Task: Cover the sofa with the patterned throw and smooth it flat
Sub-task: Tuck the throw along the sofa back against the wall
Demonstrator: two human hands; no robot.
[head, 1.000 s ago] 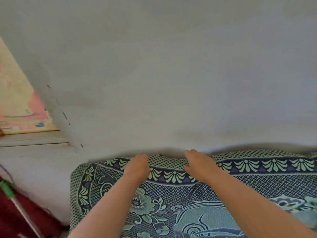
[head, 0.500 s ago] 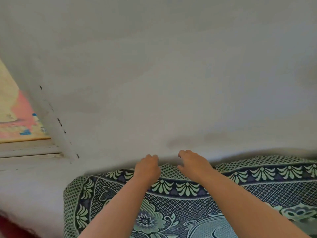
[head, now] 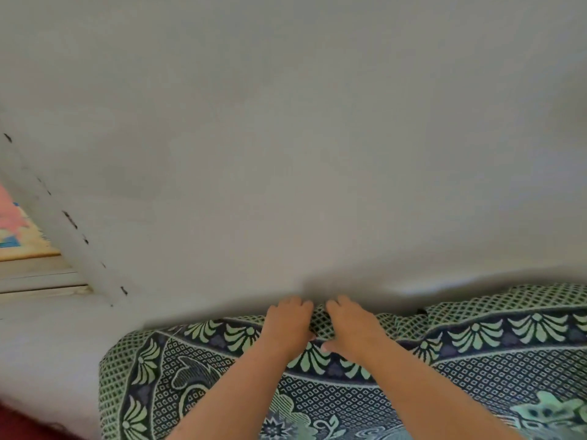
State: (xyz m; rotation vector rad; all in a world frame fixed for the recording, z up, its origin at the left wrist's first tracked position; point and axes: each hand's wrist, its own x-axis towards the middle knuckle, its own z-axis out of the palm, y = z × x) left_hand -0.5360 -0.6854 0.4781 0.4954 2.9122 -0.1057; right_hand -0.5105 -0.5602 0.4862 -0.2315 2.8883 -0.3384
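Observation:
The patterned throw (head: 476,373), green and dark blue with fan-shaped borders, lies over the sofa, which is hidden beneath it. Its far edge runs along the top of the sofa back, right against the wall. My left hand (head: 287,325) and my right hand (head: 352,328) sit side by side on that far edge, nearly touching. The fingers of both curl over the edge towards the wall, thumbs pressed into the cloth. A small ridge of fabric is bunched between them. The throw's left end (head: 114,376) hangs down over the sofa's side.
A plain grey-white wall (head: 301,154) rises directly behind the sofa back. At the left, a ledge (head: 38,277) carries a pink and yellow picture (head: 12,227). A strip of dark red floor (head: 19,423) shows at the bottom left.
Both hands have moved closer together along the throw's far edge, gathering cloth between them. The view has shifted right, so the ledge and picture sit further left.

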